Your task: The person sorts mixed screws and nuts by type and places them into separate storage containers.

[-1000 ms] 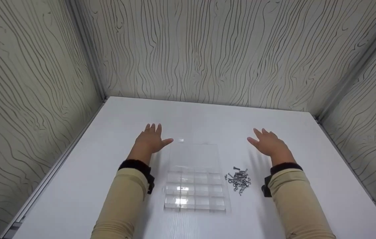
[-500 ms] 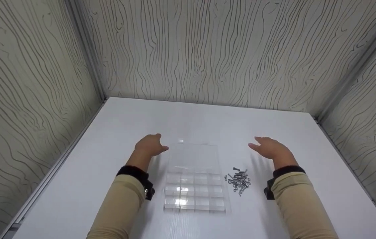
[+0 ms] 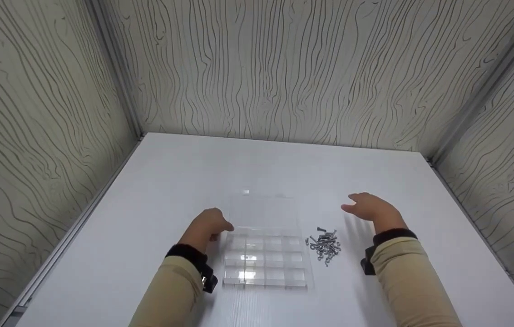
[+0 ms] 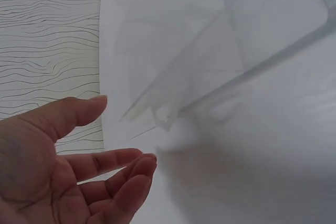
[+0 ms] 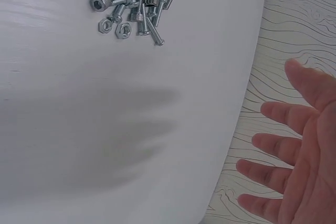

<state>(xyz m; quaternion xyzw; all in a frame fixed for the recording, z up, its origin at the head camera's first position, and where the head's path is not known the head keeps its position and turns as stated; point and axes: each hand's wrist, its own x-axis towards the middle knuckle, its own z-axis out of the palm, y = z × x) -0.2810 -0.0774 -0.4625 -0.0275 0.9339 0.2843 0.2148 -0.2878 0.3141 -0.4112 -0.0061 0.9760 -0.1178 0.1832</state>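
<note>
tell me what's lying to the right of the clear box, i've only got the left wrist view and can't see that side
Observer: The head view shows a loose pile of metal bolts and nuts there, just beside the clear box.
Operator: is the right hand touching the pile
Observer: No, the head view shows a gap between the right hand and the pile.
Operator: ok and how's the near part of the box laid out
Observer: The head view shows it split into rows of small compartments.
</note>
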